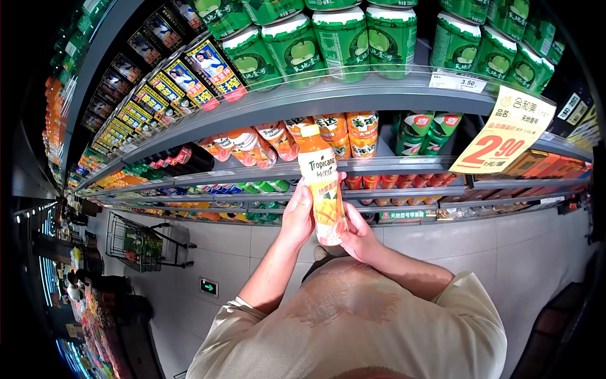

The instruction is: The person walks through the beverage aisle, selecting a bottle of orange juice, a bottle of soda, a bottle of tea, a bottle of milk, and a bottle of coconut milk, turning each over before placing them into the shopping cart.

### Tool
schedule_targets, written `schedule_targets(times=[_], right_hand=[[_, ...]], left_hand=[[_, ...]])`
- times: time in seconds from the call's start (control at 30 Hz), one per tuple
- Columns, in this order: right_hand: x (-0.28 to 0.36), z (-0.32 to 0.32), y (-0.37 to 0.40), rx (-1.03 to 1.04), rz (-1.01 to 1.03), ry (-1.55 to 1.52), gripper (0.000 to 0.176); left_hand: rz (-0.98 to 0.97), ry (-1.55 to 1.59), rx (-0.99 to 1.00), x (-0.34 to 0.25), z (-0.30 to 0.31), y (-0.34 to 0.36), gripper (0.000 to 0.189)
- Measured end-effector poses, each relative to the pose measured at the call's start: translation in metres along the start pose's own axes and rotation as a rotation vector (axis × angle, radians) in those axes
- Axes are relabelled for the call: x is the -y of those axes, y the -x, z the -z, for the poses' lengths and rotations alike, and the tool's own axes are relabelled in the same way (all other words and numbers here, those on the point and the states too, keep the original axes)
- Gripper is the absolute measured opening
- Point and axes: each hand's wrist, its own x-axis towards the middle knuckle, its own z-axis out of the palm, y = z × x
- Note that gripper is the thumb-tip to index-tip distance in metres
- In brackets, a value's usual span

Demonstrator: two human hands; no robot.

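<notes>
A Tropicana juice bottle (327,208) with a yellow cap and an orange mango label is held upright in front of the shelves, its front label turned toward the camera. My left hand (298,211) grips its left side, thumb along the label's edge. Around the lower right side close the fingers of my right hand (358,235); some of them are hidden behind the bottle. Just behind it, orange drink bottles (276,140) and orange cans (362,134) stand on the middle shelf.
Green apple-drink cans (341,44) fill the upper shelf, beside yellow-and-black cartons (205,69). A yellow price sign (499,136) reading 2.90 juts out at right. On the floor at left stands a shopping cart (142,243), near a green arrow floor sign (209,287). Another person (101,281) is farther left.
</notes>
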Motion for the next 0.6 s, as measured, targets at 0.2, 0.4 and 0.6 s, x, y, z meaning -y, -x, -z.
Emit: schedule_targets(times=[0.2, 0.4, 0.6], right_hand=[[0.016, -0.011, -0.008, -0.025, -0.015, -0.343, 0.072], [0.014, 0.008, -0.005, 0.116, -0.47, -0.949, 0.061], [0.013, 0.0, 0.0, 0.206, -0.748, -0.892, 0.064]], left_hand=[[-0.271, -0.32, -0.378, 0.005, -0.014, 0.004, 0.056], [-0.358, -0.432, -0.142, 0.012, -0.005, 0.014, 0.068], [-0.184, -0.262, -0.118, 0.014, -0.012, 0.013, 0.057]])
